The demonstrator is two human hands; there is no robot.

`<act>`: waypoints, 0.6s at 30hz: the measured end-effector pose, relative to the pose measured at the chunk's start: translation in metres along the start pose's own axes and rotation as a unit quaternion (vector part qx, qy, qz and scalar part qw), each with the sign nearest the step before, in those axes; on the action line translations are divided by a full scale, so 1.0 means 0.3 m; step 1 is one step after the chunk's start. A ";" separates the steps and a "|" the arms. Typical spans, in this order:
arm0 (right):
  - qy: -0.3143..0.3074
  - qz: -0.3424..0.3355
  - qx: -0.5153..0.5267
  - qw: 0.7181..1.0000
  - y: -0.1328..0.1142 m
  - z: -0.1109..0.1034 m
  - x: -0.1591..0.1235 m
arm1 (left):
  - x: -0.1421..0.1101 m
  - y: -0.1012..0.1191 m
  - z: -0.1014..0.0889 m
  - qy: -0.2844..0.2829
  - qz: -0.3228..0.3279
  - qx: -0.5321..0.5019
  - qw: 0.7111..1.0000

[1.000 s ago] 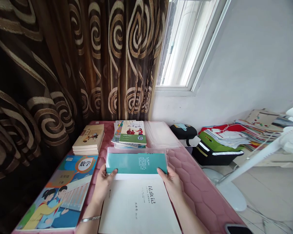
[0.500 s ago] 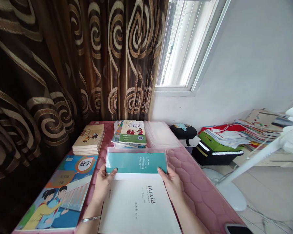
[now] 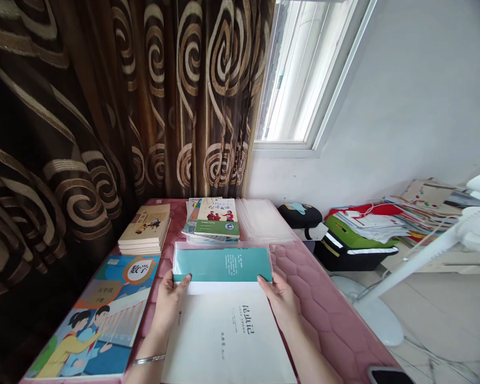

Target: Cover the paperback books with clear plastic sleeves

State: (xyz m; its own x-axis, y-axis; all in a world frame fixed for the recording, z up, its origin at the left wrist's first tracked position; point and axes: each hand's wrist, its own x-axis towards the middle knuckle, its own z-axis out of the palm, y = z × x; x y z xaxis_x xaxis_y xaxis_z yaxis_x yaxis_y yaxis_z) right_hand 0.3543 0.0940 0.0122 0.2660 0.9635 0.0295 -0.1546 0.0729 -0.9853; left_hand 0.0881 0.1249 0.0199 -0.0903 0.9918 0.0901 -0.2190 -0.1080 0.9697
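Observation:
In front of me an open book (image 3: 228,330) shows its white title page, with Chinese print running sideways. The teal cover flap (image 3: 224,265) lies across its far end, and a clear plastic book cover (image 3: 220,245) sticks out past it. My left hand (image 3: 172,293) pinches the flap and plastic at the left edge, thumb on top. At the right edge my right hand (image 3: 278,296) grips them the same way. The fingers beneath are partly hidden. A silver bracelet (image 3: 149,360) circles the left wrist.
Left are a blue maths textbook (image 3: 100,314) and a stack of tan books (image 3: 146,226). Behind lie more books (image 3: 216,218) and clear plastic covers (image 3: 264,221) on the pink quilted surface (image 3: 324,309). A phone-like object (image 3: 388,375) and white fan (image 3: 416,266) are right.
The teal flap has shifted very slightly away from me, toward the far edge of the plastic. Both hands keep their grip in nearly the same place.

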 end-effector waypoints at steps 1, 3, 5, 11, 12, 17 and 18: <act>0.004 0.004 -0.004 1.000 0.001 -0.001 0.001 | 0.000 0.003 0.000 -0.002 -0.005 -0.001 1.000; 0.007 0.012 0.000 1.000 0.006 -0.003 0.003 | -0.001 0.010 -0.002 -0.003 -0.010 -0.001 1.000; 0.007 0.017 0.013 1.000 0.014 -0.004 0.006 | -0.001 0.014 -0.006 -0.004 -0.006 0.000 1.000; 0.017 0.014 0.006 1.000 0.023 -0.006 0.006 | 0.002 0.011 -0.014 -0.020 0.003 -0.003 1.000; 0.021 0.015 0.000 1.000 0.018 -0.004 0.004 | 0.002 0.011 -0.013 -0.017 0.003 -0.003 1.000; 0.025 0.023 0.010 0.999 -0.015 0.009 -0.006 | 0.002 0.017 -0.004 -0.004 0.003 -0.003 1.000; 0.022 0.022 0.018 0.999 -0.019 0.011 -0.007 | 0.001 0.019 -0.002 -0.002 0.002 -0.003 1.000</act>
State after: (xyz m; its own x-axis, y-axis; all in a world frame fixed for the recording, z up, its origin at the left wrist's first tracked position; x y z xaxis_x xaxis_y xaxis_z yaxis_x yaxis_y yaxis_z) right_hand 0.3514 0.0924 0.0184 0.2997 0.9538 -0.0224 -0.2007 0.0401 -0.9788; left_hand 0.0862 0.1246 0.0253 -0.0880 0.9915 0.0955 -0.2244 -0.1131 0.9679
